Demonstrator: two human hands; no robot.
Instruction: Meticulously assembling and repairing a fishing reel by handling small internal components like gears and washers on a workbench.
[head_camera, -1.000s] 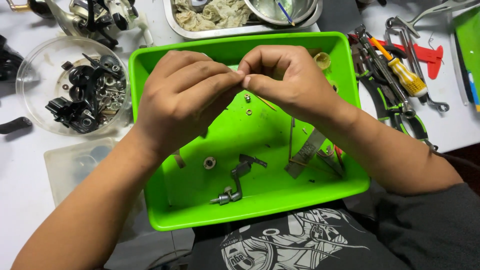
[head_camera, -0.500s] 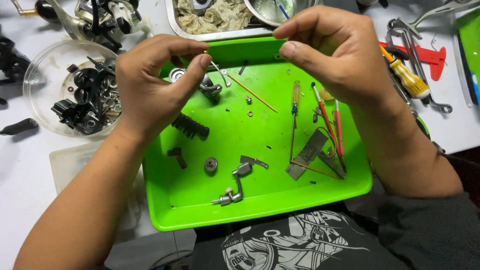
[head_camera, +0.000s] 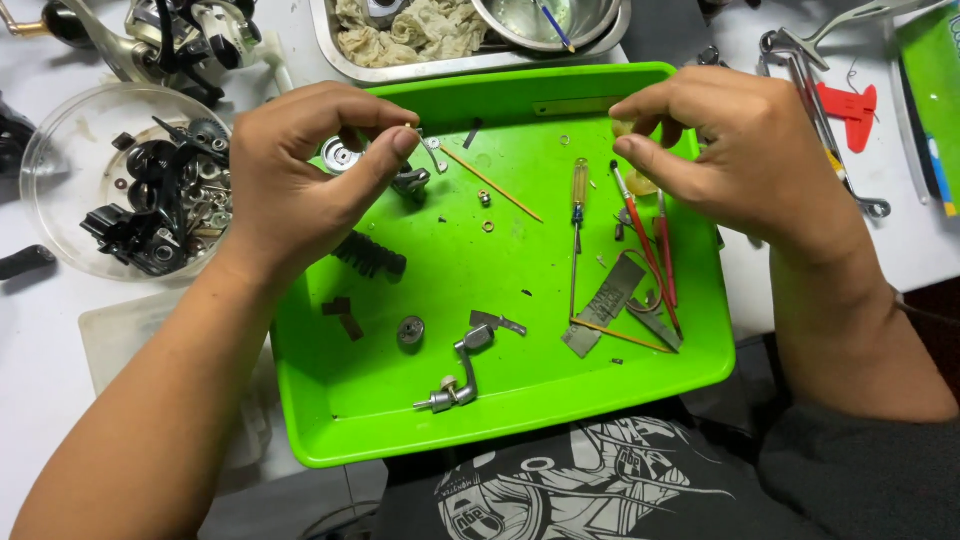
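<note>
My left hand (head_camera: 300, 175) hovers over the left side of a bright green tray (head_camera: 520, 400), thumb and forefinger pinched on a small metal part (head_camera: 418, 133). Just beside that hand lie a round metal spool (head_camera: 340, 155) and a black ribbed piece (head_camera: 370, 255). My right hand (head_camera: 745, 150) is over the tray's far right corner, fingertips closed around a small pale yellow piece (head_camera: 625, 128). Between the hands lie a thin wooden stick (head_camera: 490, 182), a yellow-handled screwdriver (head_camera: 578, 200) and red-handled tools (head_camera: 655, 235). A metal crank handle (head_camera: 458, 375) rests near the front.
A clear round bowl (head_camera: 60, 150) of black and metal parts stands left of the tray, with a fishing reel (head_camera: 170, 30) behind it. A steel tray with rags (head_camera: 420, 35) and a steel bowl (head_camera: 545, 20) sit at the back. Hand tools (head_camera: 830, 110) lie at the right.
My hands were joined over the tray's middle and have drawn apart, the left going left and the right going right. The items they were covering on the tray now show.
</note>
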